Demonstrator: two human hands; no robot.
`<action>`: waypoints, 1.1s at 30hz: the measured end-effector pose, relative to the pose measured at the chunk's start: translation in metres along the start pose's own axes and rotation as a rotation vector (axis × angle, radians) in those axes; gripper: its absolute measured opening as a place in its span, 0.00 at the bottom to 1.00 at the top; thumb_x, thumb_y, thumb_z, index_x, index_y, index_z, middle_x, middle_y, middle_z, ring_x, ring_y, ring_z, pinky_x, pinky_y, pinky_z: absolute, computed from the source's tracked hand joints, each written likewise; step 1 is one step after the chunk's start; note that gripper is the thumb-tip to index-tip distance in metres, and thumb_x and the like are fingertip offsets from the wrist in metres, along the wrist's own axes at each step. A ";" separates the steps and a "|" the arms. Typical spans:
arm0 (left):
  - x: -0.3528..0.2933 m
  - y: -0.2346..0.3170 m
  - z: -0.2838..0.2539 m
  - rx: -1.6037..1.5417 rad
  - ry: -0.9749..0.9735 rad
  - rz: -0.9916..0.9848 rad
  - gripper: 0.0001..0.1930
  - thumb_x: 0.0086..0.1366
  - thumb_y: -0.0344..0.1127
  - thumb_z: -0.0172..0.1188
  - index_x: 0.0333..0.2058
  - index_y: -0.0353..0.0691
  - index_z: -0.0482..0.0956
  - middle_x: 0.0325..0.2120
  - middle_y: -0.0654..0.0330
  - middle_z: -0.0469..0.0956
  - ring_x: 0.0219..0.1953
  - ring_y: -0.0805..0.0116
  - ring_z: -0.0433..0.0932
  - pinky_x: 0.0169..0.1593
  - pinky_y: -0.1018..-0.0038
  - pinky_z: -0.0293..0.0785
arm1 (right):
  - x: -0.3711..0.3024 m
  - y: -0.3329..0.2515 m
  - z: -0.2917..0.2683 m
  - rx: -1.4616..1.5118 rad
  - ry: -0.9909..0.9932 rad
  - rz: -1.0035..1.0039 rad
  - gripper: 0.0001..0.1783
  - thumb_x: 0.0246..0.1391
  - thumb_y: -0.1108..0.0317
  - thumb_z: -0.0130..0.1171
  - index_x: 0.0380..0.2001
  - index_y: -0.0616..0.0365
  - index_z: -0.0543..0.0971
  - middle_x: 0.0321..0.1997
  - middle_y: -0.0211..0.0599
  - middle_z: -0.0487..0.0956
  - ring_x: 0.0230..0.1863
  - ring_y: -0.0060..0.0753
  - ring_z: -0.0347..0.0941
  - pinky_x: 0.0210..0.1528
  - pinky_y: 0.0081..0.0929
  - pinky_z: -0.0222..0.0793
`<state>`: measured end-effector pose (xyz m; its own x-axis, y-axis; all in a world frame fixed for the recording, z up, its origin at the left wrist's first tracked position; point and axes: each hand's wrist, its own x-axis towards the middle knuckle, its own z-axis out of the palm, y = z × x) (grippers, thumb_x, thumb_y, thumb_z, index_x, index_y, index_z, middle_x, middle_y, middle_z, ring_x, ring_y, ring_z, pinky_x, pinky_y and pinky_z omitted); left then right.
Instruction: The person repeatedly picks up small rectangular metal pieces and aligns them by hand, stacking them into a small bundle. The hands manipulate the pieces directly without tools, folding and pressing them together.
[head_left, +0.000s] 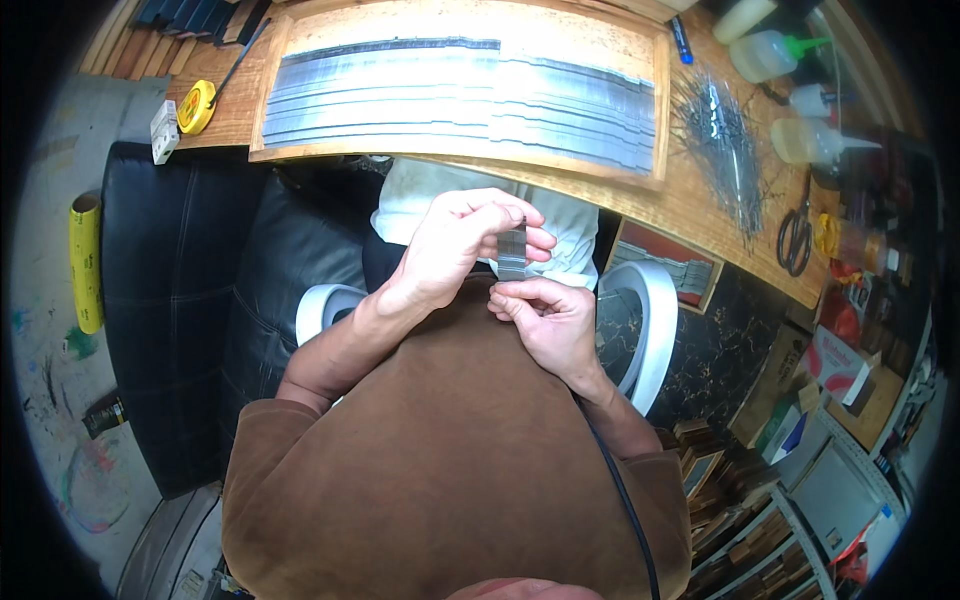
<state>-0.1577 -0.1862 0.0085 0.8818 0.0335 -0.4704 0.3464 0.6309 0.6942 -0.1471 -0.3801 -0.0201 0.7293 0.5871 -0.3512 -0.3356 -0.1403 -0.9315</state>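
Observation:
A small bundle of thin grey strips (512,256) stands upright between my two hands, in front of my chest. My left hand (448,245) pinches its upper end between thumb and fingers, with the other fingers curled behind it. At the lower end, my right hand (548,322) has its thumb and fingertips closed against the bundle. Beyond my hands a shallow wooden tray (658,110) lies on the table, holding packed rows of similar thin grey strips (400,95). The strips' exact kind is too small to make out.
A yellow tape measure (197,106) lies at the table's left. On the right are a pile of thin dark wires (722,150), scissors (795,228), a blue marker (682,40) and a green-tipped squeeze bottle (765,56). A black sofa (180,300) stands left of my white-armed chair (655,330).

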 end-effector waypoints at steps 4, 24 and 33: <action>-0.003 -0.006 0.008 0.101 0.035 0.051 0.13 0.72 0.31 0.55 0.47 0.27 0.82 0.40 0.43 0.87 0.42 0.55 0.89 0.48 0.67 0.85 | -0.001 0.001 0.000 0.004 0.001 0.018 0.04 0.62 0.80 0.68 0.39 0.67 0.88 0.33 0.38 0.89 0.35 0.22 0.85 0.40 0.22 0.84; 0.001 -0.006 0.002 -0.010 0.000 -0.029 0.16 0.76 0.37 0.54 0.49 0.28 0.81 0.42 0.45 0.87 0.43 0.56 0.88 0.48 0.68 0.83 | -0.002 0.002 -0.001 0.045 -0.008 0.062 0.05 0.63 0.80 0.67 0.40 0.68 0.88 0.35 0.39 0.89 0.37 0.25 0.86 0.42 0.23 0.85; -0.001 -0.009 0.006 0.146 -0.007 0.065 0.16 0.77 0.34 0.53 0.56 0.31 0.79 0.46 0.44 0.86 0.47 0.55 0.88 0.55 0.64 0.83 | 0.000 -0.004 -0.003 0.094 -0.007 0.113 0.04 0.63 0.80 0.67 0.40 0.67 0.88 0.36 0.39 0.88 0.36 0.26 0.86 0.42 0.23 0.85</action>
<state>-0.1601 -0.1969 0.0060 0.9059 0.0653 -0.4185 0.3307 0.5085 0.7950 -0.1444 -0.3817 -0.0170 0.6794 0.5776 -0.4525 -0.4701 -0.1308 -0.8728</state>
